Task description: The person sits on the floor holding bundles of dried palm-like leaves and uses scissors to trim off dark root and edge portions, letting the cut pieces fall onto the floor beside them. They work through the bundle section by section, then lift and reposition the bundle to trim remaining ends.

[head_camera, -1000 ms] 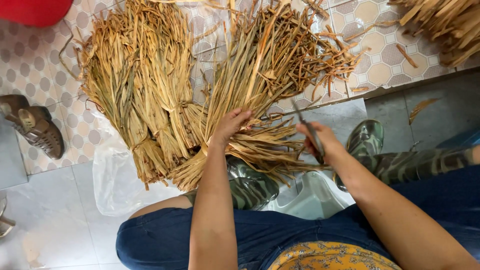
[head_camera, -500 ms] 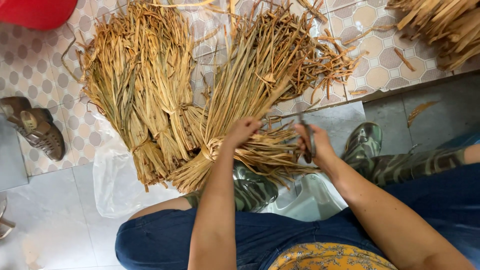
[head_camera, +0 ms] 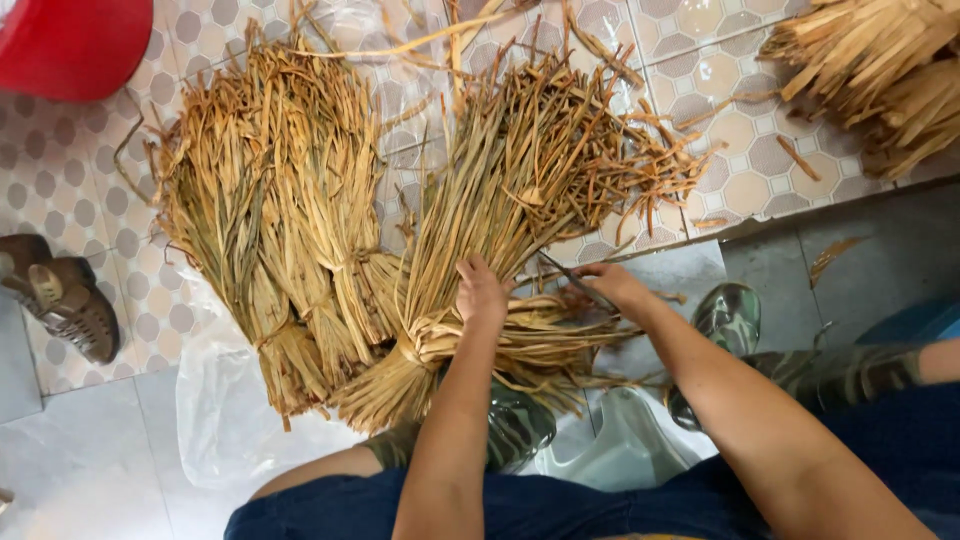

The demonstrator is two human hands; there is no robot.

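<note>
Dry straw-yellow leaves, bound into a tied bundle (head_camera: 470, 330), lie at the centre under the left hand (head_camera: 482, 292), which presses down on them with fingers curled. At 3 o'clock from it the right hand (head_camera: 612, 285) is closed around a thin dark blade (head_camera: 572, 281) held to the strands. At 9 o'clock two finished bundles (head_camera: 270, 230) lie bound, while at 1 o'clock the loose leaf tips (head_camera: 600, 150) look ragged and seemingly untrimmed.

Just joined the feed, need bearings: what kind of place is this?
Probably a home or small workshop floor used for handcraft. Tied bundles of dried straw-like leaves lie on patterned floor tiles, a worn sandal sits nearby, and the person works seated low.
</note>
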